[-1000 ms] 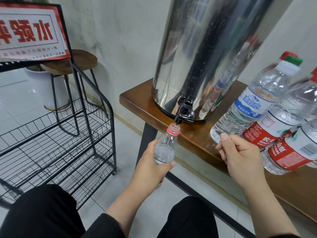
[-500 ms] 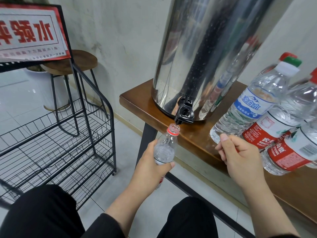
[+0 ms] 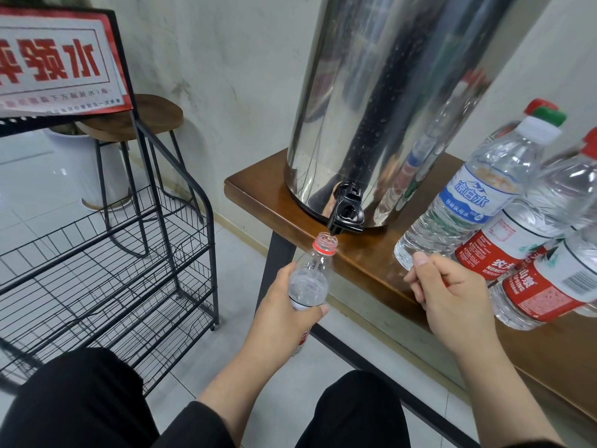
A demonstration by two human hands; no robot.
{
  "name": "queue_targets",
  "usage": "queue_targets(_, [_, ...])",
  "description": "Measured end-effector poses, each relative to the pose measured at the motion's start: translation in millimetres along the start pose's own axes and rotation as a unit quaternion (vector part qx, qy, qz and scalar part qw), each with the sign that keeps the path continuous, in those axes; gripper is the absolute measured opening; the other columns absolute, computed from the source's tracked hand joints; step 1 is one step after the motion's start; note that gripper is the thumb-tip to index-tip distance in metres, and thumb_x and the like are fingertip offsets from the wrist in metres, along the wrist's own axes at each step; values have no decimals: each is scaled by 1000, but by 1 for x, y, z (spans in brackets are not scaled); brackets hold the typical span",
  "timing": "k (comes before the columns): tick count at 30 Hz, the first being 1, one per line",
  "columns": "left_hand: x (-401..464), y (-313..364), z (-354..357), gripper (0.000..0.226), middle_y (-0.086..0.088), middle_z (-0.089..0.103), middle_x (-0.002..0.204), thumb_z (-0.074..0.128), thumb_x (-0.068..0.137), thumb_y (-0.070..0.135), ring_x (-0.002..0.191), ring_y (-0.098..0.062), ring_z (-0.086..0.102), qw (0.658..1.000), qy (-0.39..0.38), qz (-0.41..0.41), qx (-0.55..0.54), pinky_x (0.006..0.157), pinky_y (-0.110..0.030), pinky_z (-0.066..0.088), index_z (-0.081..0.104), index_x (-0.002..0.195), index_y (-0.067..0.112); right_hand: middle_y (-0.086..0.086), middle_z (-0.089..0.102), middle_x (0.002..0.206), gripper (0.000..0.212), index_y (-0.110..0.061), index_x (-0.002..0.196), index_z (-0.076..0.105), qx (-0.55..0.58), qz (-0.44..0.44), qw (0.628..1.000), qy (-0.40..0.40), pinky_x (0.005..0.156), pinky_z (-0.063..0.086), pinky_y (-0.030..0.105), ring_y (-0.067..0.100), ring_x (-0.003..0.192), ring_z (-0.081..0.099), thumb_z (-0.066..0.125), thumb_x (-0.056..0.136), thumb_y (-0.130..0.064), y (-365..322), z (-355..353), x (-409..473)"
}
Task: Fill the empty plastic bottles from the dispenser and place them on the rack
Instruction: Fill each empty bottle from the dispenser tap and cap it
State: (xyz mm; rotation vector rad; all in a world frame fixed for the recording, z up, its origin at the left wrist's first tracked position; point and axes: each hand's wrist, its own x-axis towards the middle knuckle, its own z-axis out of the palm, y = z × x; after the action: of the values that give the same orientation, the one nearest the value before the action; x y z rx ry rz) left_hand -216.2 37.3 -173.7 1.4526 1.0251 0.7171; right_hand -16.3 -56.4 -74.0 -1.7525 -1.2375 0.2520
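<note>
Rack: the black wire rack (image 3: 106,279), well left of the dispenser, held no bottles that I could see; a red-bordered sign (image 3: 58,63) on top carried mirrored characters I could not read.
Filling: my left hand (image 3: 284,312) gripped an uncapped bottle (image 3: 311,279) under the dispenser (image 3: 387,101) tap (image 3: 346,215), mouth just below the spout.
Right hand: my right hand (image 3: 452,302) pinched something small, probably the cap.
Waiting: right of the dispenser, table bottles (image 3: 504,227) read 凉白水 and "NONGFU SPRING".
</note>
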Motion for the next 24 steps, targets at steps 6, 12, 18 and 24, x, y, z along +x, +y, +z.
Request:
queue_targets(6, [-2, 1, 0, 72, 19, 62, 124, 82, 85, 27, 116, -5, 60, 1000, -4, 5, -1, 81, -11, 45, 42, 142, 44, 4, 55, 55, 39, -20, 67, 62, 2, 1, 1000, -2, 52, 43, 21, 9, 52, 50, 52, 102, -32, 1, -1, 1])
queue_targets(12, [-1, -1, 0, 70, 19, 63, 122, 83, 84, 26, 115, -5, 61, 1000, -1, 7, -8, 82, -13, 46, 44, 139, 45, 6, 55, 56, 41, -19, 65, 62, -1, -3, 1000, -1, 56, 43, 32, 11, 53, 50, 51, 100, -37, -2, 0, 0])
queue_targets(18, [0, -2, 1, 71, 19, 64, 120, 83, 84, 27, 112, -5, 62, 1000, 3, 4, -5, 77, -12, 46, 44, 140, 45, 4, 55, 56, 43, -14, 67, 63, -6, -3, 1000, 3, 57, 43, 32, 10, 53, 50, 51, 100, -37, -1, 1, 0])
queue_targets(24, [-1, 0, 1, 71, 19, 63, 121, 83, 84, 27, 114, -5, 61, 1000, 1, 4, 3, 75, -9, 45, 42, 140, 45, 6, 55, 57, 40, -20, 66, 61, -3, 0, 1000, 2, 58, 43, 33, 12, 54, 51, 53, 103, -31, 1, 1, 0])
